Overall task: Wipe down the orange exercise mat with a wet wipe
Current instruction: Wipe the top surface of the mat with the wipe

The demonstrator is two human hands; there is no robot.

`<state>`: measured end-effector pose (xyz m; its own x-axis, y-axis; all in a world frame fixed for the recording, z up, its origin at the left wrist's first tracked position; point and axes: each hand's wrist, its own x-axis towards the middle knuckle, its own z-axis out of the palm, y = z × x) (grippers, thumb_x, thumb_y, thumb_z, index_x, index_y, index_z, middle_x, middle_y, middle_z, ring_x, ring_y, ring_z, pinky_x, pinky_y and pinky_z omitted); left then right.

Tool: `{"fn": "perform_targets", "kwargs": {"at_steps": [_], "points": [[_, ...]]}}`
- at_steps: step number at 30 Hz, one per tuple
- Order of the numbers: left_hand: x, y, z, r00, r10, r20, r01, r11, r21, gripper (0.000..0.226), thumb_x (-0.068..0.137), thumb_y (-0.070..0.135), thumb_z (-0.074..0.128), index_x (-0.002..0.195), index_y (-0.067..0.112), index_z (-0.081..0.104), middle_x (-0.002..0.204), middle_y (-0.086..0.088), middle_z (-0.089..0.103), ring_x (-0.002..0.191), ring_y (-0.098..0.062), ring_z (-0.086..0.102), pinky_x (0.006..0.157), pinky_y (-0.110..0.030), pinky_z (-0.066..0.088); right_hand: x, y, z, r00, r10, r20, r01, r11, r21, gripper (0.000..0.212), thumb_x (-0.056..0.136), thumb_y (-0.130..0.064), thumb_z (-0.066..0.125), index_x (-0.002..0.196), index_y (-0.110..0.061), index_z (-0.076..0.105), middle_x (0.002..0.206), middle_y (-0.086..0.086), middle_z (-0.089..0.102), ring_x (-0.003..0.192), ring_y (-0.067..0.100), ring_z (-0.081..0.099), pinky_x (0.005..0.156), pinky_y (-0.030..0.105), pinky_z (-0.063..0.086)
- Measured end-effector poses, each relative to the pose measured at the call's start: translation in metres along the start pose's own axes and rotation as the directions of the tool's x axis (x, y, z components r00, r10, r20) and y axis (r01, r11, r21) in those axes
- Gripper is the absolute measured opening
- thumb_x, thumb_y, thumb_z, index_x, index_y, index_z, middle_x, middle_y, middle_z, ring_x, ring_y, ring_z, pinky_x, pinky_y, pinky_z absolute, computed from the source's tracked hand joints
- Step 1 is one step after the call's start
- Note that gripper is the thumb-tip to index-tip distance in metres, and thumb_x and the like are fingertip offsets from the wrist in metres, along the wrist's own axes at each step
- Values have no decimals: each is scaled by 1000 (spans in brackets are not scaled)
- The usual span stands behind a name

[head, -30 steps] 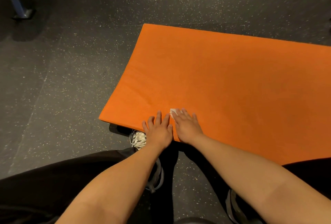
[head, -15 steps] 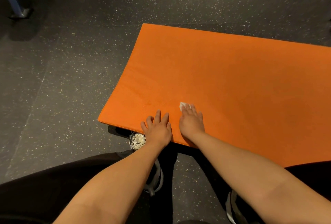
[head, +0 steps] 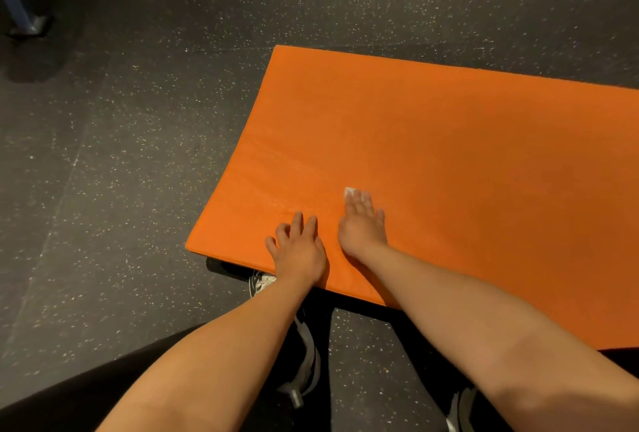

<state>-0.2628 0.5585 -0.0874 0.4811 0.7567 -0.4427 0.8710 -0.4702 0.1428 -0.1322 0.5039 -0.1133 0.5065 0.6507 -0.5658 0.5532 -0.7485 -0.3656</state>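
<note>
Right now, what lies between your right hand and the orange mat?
The white wet wipe: in the head view its edge peeks out past the fingers of the right hand, which presses it flat on the orange mat.

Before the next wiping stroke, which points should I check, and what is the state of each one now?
1. Is the wipe under the right hand: ok; its white corner shows past the fingertips.
2. Is the right hand flat: ok; the fingers are straight and press down.
3. Does the left hand steady the mat: ok; it rests near the front edge, fingers spread.
4. Is the mat ahead free of things: ok; nothing lies on it beyond the wipe.
5. Is the mat flat on the floor: cannot tell; the front edge casts a shadow, with a shoe beside it.
6. Is the wipe wet enough: cannot tell.
</note>
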Motion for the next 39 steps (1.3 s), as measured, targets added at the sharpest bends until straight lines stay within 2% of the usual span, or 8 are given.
{"fn": "perform_targets", "kwargs": {"at_steps": [5, 10, 16, 21, 27, 30, 34, 39], "points": [[7, -3, 5, 994, -71, -86, 62, 993, -104, 53, 101, 25, 39, 154, 25, 33, 165, 5, 22, 142, -24, 23, 112, -47, 17, -1, -15, 12, 914, -399, 77, 404, 911, -85, 56, 110, -24, 25, 163, -26, 7, 170, -6, -1, 156, 15, -9, 124, 50, -8], [3, -9, 9, 990, -51, -135, 32, 990, -138, 53, 100, 21, 42, 153, 19, 37, 164, 1, 25, 144, -24, 24, 114, -43, 14, 22, -10, 0, 999, -32, -5, 32, 999, -43, 62, 108, -21, 24, 162, -25, -4, 169, -5, -11, 155, 16, -16, 124, 48, -6], [-2, -16, 8, 981, -91, -170, 29, 941, -337, 57, 97, 5, 44, 153, 6, 36, 162, -13, 29, 148, -30, 23, 122, -40, 13, -1, -23, 11, 851, -503, 154, 509, 861, -3, 55, 110, -21, 29, 162, -31, 16, 169, -8, 9, 156, 13, -3, 124, 50, -7], [-13, -27, 10, 989, -18, -144, -25, 957, -289, 51, 103, 14, 42, 151, 1, 37, 161, -16, 30, 149, -33, 21, 124, -38, 13, 15, -22, 2, 983, -176, 59, 182, 976, -122, 60, 108, -21, 29, 163, -25, 4, 170, -4, -5, 156, 17, -11, 124, 51, -5], [-29, -27, 6, 988, -13, -152, -25, 969, -246, 50, 104, 22, 39, 153, 8, 37, 160, -13, 30, 147, -31, 21, 122, -41, 19, -25, -34, 20, 868, -484, 112, 481, 875, 54, 56, 106, -17, 32, 160, -30, 26, 168, -7, 18, 156, 13, 5, 126, 47, -2], [-37, -27, 6, 987, 8, -161, -39, 981, -188, 49, 103, 23, 42, 150, 8, 41, 159, -14, 32, 145, -33, 24, 121, -42, 20, -17, -20, 9, 889, -438, 134, 449, 891, -65, 55, 108, -22, 31, 161, -33, 21, 169, -10, 13, 156, 14, 0, 124, 49, -3], [-45, -25, 4, 992, 10, -123, -28, 990, -142, 51, 103, 26, 39, 153, 12, 36, 163, -12, 24, 149, -32, 17, 122, -41, 13, -31, -17, 15, 986, -161, 31, 162, 986, -34, 58, 108, -24, 29, 163, -27, 10, 170, -7, 0, 156, 16, -6, 124, 49, -1], [-53, -26, 2, 996, 49, -76, -59, 988, -142, 51, 104, 26, 38, 154, 15, 33, 165, -12, 20, 152, -30, 13, 124, -41, 9, -66, -21, 31, 910, -406, 88, 399, 913, 84, 52, 109, -22, 31, 160, -33, 25, 168, -9, 15, 156, 12, 3, 124, 44, -1]]}}
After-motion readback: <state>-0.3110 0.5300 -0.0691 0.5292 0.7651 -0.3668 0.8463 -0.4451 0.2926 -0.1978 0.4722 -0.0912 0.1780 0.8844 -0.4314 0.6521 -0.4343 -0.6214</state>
